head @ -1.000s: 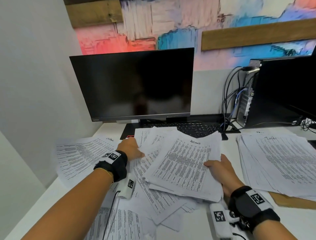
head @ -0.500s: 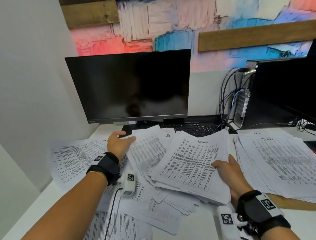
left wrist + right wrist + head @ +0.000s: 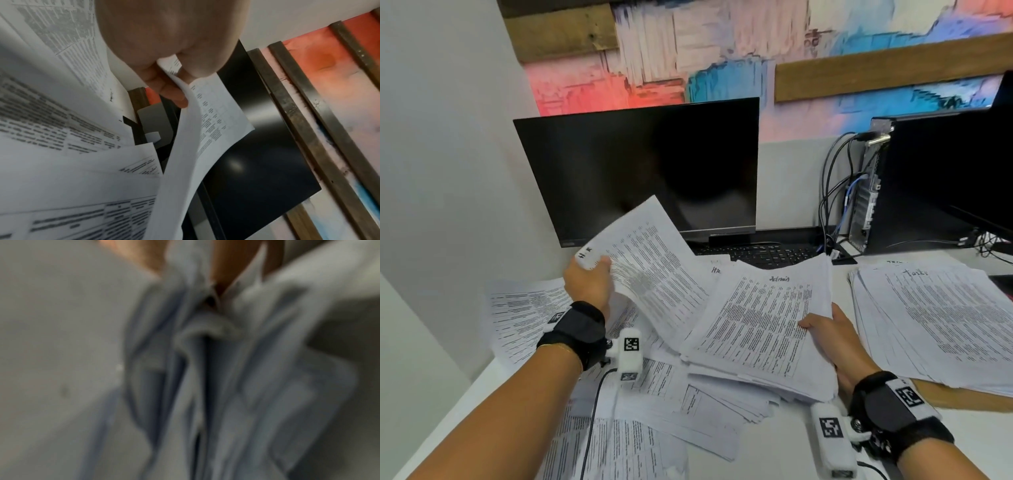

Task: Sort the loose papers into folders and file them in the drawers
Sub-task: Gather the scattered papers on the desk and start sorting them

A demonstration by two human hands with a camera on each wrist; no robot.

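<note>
My left hand pinches the corner of a printed sheet marked "HR" and holds it lifted in front of the monitor; in the left wrist view the sheet curves away from the thumb and fingers. My right hand grips the right edge of a thick stack headed "Admin", thumb on top. That stack lies tilted over a loose heap of papers. The right wrist view is blurred, showing only paper edges.
A separate stack lies at the right on a brown folder. More sheets spread at the left. A dark monitor, keyboard, computer tower and cables line the back of the white desk.
My left hand, flat on the papers before, has pinched an "HR" sheet and raised it off the heap. The right hand keeps its hold on the "Admin" stack.
</note>
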